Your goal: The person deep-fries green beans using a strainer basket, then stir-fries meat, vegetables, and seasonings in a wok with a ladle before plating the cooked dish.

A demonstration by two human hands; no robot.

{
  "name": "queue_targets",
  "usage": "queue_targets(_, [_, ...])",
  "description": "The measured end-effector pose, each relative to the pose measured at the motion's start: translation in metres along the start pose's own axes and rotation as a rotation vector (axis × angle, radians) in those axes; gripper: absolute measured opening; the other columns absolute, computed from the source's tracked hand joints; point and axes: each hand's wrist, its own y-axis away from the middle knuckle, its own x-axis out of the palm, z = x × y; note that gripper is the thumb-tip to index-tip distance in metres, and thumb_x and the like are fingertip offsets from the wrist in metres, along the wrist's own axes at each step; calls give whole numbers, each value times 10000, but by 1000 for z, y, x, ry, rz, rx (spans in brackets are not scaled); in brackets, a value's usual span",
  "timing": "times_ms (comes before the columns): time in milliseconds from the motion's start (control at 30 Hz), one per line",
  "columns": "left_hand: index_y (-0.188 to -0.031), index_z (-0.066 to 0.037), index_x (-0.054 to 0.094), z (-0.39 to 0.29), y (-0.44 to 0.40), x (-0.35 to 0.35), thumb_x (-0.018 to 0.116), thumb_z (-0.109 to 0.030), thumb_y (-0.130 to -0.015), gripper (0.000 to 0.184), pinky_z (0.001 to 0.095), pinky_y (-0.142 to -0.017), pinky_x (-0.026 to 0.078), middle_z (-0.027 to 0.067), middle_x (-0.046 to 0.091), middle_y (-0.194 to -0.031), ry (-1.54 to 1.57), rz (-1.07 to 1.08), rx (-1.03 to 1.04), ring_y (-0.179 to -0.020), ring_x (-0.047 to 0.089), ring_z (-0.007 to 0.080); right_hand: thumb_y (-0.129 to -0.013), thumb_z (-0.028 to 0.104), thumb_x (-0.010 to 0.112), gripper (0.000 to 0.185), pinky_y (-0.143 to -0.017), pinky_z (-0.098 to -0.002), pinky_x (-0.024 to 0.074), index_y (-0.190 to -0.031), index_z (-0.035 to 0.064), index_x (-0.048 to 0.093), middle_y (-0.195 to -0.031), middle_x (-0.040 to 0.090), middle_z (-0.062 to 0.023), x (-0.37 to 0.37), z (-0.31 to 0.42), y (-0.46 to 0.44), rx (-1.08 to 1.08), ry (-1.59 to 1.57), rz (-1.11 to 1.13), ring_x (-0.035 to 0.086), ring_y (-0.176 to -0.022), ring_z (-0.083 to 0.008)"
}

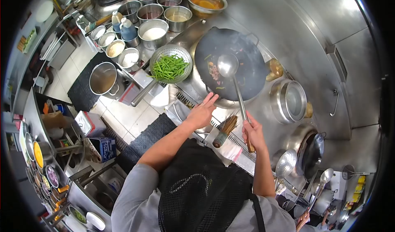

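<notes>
A dark wok holds a few small pieces of food and gives off faint smoke. My right hand is closed round the handle of a metal ladle, whose bowl is inside the wok. At the wok's near rim is my left hand, fingers extended and apart; whether it touches the rim is unclear. Left of the wok, green beans lie in a perforated metal strainer. A bamboo brush lies between my forearms.
Metal pots of liquids and seasonings stand behind the strainer. A pot is at the left, and a steel container at the right. Beyond it sits a second wok. Another person's hand shows at lower right.
</notes>
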Motion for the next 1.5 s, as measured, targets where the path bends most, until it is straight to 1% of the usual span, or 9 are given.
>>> queue_targets(200, [-1186, -5, 677, -7, -1, 4, 672, -76, -857, 337, 517, -1112, 477, 137, 279, -1696, 8, -27, -11, -1594, 211, 316, -1044, 178, 617, 586, -453, -357, 484, -1595, 122, 425, -777, 630, -80, -24, -41, -18, 12, -4, 54, 596, -521, -199])
queue_targets(300, [-1187, -7, 682, -10, 1, 5, 653, -71, -861, 333, 531, -1086, 488, 126, 276, -1699, -30, -44, -22, -1594, 216, 307, -989, 127, 629, 623, -709, -542, 560, -1580, 175, 437, -979, 699, -265, -50, -46, -13, -510, 817, -303, 691, -828, -477])
queue_targets(600, [-1125, -13, 718, 6, -7, 15, 651, -55, -791, 343, 446, -934, 593, 110, 420, -1626, -161, -121, 56, -1544, 337, 299, -988, 161, 624, 660, -740, -576, 555, -1599, 285, 404, -943, 685, -250, -98, -64, -4, -385, 1153, -393, 682, -843, -483])
queue_targets(667, [-1165, -18, 702, 15, -8, 10, 685, -77, -800, 370, 445, -1025, 559, 124, 408, -1632, -12, -92, 63, -1553, 316, 307, -1014, 136, 606, 630, -590, -474, 561, -1602, 237, 405, -822, 675, -180, -59, -48, -41, -610, 1087, -382, 694, -675, -357])
queue_targets(733, [-1268, 10, 618, 29, -10, -9, 740, -91, -828, 468, 465, -1202, 404, 227, 388, -1610, 224, -44, 173, -1522, 339, 398, -1043, 117, 590, 597, -445, -333, 477, -1605, 164, 392, -705, 616, -70, 18, 3, -55, -181, 99, -186, 590, -503, -164])
queue_targets(767, [-1320, -10, 587, 37, -8, -16, 729, -98, -848, 500, 465, -1194, 414, 221, 414, -1594, 281, -55, 192, -1502, 373, 403, -1058, 108, 587, 611, -388, -235, 373, -1618, 122, 341, -663, 565, -1, 55, 36, -69, -225, -62, -129, 466, -452, -48])
queue_targets(867, [-1391, -61, 539, 69, -9, -50, 627, -160, -995, 418, 462, -1149, 442, 205, 460, -1561, 573, 122, 118, -1368, 523, 400, -1033, 71, 614, 672, -377, -269, 404, -1624, 125, 299, -677, 566, -24, 145, 127, -141, -291, -292, 25, 486, -434, -94])
queue_targets(1100, [-1410, -80, 532, 157, -14, -133, 609, -165, -1029, 398, 465, -1127, 459, 201, 543, -1474, 652, 85, 134, -1343, 548, 400, -994, 104, 657, 729, -415, -306, 466, -1627, 56, 300, -694, 561, -34, 299, 304, -325, -320, -106, 204, 548, -503, -125])
queue_targets(1500, [-1412, -53, 541, 200, -19, -190, 600, -123, -1014, 408, 450, -1131, 457, 201, 559, -1446, 769, 10, 104, -1349, 548, 397, -948, 79, 644, 778, -446, -333, 496, -1630, 8, 277, -711, 609, -58, 364, 366, -411, -201, 294, 203, 587, -524, -153])
